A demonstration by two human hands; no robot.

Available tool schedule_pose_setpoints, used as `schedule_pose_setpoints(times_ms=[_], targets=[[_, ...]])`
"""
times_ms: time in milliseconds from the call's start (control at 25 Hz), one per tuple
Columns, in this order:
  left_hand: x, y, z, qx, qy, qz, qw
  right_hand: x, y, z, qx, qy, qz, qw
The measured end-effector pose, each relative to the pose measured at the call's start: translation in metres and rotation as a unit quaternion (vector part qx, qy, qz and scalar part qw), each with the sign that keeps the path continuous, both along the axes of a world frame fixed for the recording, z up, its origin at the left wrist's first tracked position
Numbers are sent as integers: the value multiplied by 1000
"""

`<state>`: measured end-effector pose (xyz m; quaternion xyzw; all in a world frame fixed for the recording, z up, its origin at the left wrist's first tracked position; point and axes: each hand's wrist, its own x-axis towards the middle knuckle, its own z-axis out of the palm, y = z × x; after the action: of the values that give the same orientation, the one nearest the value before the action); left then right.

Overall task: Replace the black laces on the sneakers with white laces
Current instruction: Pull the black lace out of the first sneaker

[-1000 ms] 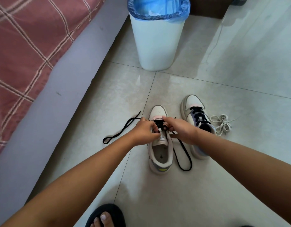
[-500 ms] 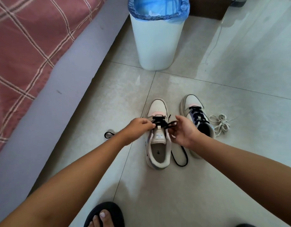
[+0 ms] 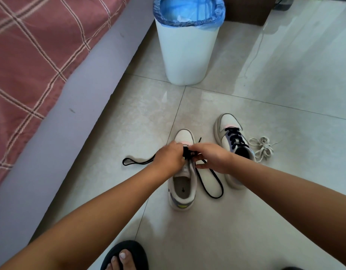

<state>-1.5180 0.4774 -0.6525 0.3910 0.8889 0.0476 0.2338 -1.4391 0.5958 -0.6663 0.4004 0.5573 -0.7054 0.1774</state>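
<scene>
At frame centre, the left hand and right hand both pinch the black lace over the near sneaker. The second sneaker and white laces lie to the right.

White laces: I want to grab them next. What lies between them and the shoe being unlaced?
In the head view, the other sneaker, black-laced, stands between the white laces and the shoe being unlaced.

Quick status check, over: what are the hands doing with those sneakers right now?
Left hand and right hand both pinch the black lace on the near sneaker. Far sneaker fully laced in black. White laces bundled beside it, untouched. Nothing in the way.
</scene>
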Motion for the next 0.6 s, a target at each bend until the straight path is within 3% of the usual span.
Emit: schedule_pose_setpoints(times_ms=[160,320,440,600], targets=[[-14,-17,-1,54,-70,90,992,11,12,-3,-130,-5,-175,976],[-15,-28,-3,117,-108,121,980,12,17,-3,-67,-27,-140,987],[-8,-5,-3,131,-88,54,986,7,15,0,-31,-26,-113,993],[-3,23,-1,17,43,-69,997,2,13,2,-10,-7,-88,996]])
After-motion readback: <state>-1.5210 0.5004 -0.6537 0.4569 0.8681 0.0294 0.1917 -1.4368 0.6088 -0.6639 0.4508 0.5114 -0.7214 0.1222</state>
